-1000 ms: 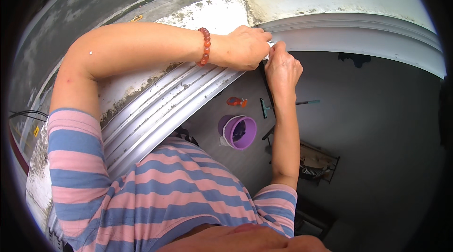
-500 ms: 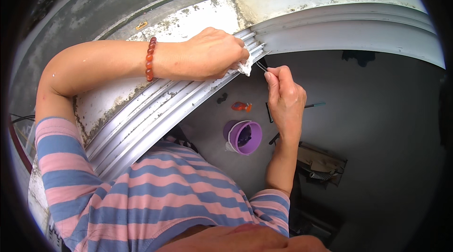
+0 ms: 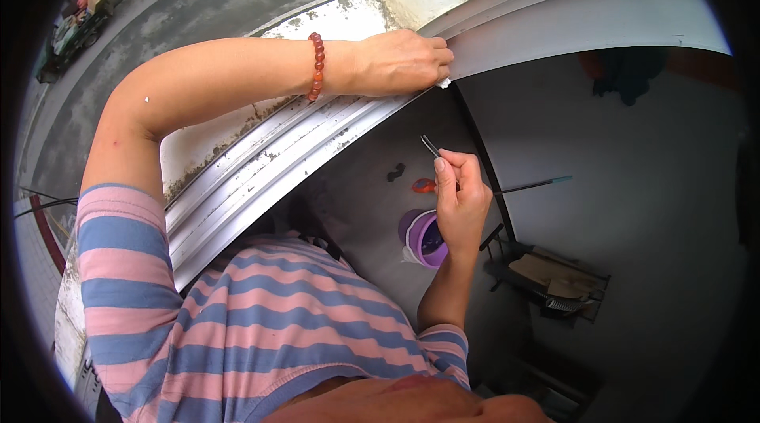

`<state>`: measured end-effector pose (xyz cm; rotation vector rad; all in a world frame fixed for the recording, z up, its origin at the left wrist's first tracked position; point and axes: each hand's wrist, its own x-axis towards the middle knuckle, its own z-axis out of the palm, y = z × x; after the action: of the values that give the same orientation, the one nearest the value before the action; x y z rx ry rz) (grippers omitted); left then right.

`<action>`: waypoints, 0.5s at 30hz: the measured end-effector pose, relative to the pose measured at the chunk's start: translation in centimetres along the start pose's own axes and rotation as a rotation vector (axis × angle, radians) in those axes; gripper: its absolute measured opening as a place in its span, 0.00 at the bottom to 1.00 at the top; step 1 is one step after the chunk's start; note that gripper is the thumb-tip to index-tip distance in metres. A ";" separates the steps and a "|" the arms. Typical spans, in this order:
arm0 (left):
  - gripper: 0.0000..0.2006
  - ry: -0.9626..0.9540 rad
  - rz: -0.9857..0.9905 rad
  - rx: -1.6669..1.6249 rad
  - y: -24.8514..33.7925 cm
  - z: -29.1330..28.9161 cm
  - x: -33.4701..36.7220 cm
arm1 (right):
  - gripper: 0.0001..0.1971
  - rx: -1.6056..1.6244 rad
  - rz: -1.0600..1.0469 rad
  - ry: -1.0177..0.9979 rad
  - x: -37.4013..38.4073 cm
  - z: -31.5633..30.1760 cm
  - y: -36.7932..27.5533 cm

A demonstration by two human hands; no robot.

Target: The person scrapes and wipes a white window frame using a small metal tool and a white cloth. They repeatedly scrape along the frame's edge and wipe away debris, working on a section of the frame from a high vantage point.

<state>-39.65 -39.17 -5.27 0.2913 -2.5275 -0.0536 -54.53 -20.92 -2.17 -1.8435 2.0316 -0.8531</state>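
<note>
At the far right end of the white sliding-window track (image 3: 261,174), my left hand (image 3: 400,61) is closed, with a beaded bracelet (image 3: 318,67) on its wrist. A bit of white cloth or tissue (image 3: 444,83) pokes out under its fingers; most of it is hidden. My right hand (image 3: 461,189) pinches a pair of thin metal tweezers (image 3: 429,144). Their tips point up and left, in the air over the room floor, apart from the track. Dark specks of dirt lie along the track's grooves.
Below on the floor stands a purple bucket (image 3: 412,225) with dark contents, near an orange object (image 3: 423,185). A folding seat (image 3: 554,276) and a blue-tipped stick (image 3: 546,183) are to the right. Outside the stained ledge (image 3: 348,15) lies a road with a loaded cart (image 3: 83,19).
My left hand has moved right to the track's end, covering more of the white cloth. My right hand has drawn the tweezers down and away from the track.
</note>
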 end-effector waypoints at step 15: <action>0.07 0.012 -0.483 -0.123 3.3 -5.8 -1.1 | 0.05 0.197 -0.006 -0.007 -2.0 0.4 2.0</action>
<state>-36.14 -35.55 -0.77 0.8396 -2.3741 -0.3911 -55.59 -19.03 -4.04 -1.7428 1.8650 -1.0077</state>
